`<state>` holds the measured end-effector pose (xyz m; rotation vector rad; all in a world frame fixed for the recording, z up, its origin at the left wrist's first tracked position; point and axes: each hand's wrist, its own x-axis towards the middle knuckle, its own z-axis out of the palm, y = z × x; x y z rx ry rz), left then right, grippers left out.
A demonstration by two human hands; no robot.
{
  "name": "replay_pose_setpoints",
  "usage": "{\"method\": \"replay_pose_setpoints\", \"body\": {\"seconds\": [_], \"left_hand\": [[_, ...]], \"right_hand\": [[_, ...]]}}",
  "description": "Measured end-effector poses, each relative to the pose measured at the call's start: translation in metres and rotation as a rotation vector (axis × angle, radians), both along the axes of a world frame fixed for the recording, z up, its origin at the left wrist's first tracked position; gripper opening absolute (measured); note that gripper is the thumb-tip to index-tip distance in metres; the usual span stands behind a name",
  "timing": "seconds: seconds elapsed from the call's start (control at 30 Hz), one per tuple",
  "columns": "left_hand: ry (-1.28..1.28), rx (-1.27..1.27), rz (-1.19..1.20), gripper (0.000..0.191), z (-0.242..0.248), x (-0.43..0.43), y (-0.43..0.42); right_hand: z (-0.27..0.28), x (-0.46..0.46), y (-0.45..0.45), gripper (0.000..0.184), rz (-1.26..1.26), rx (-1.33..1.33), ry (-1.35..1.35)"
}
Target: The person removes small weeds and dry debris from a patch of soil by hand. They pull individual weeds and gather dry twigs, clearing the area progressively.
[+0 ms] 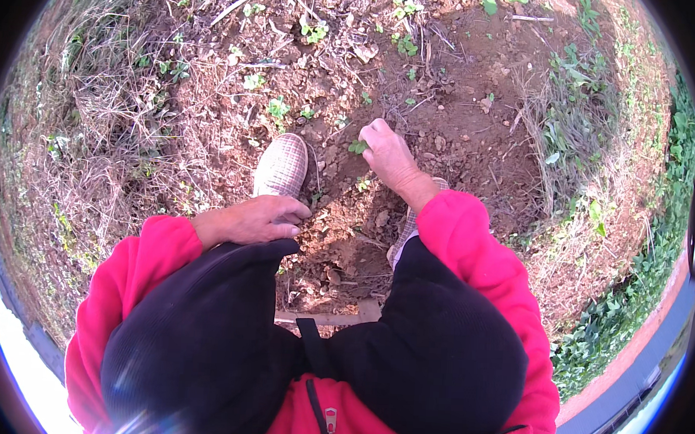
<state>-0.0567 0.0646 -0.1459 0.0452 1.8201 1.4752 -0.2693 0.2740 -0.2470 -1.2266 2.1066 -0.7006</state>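
My right hand (388, 156) reaches down over the bare soil between my feet, its fingers pinched together. Small green leaves of a seedling (358, 147) stick out at those fingertips; the stem is hidden by the hand. My left hand (260, 219) lies on my left knee (264, 253), holding nothing, with the fingers loosely bent past the knee's edge. Just ahead of it is my left checked slip-on shoe (282, 164). Most of my right shoe (408, 225) is covered by my right forearm and leg. Another little seedling (363, 184) grows in the soil below my right hand.
Several small green plants (278, 107) dot the reddish-brown soil (469, 100) ahead. Dry grass (119, 105) lies in a heap on the left, and pulled weeds (579, 105) on the right. Leafy green vines (604, 327) run along the far right. A wooden strip (337, 319) shows beneath me.
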Motion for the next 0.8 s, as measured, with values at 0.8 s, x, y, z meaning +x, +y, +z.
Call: {"method": "replay_pose_setpoints", "body": {"seconds": [0.8], "left_hand": [[-0.063,-0.028,0.006,0.048,0.0,-0.002,0.004]], "right_hand": [[0.02,-0.023,0.039,0.009,-0.509,-0.046,-0.898]]}}
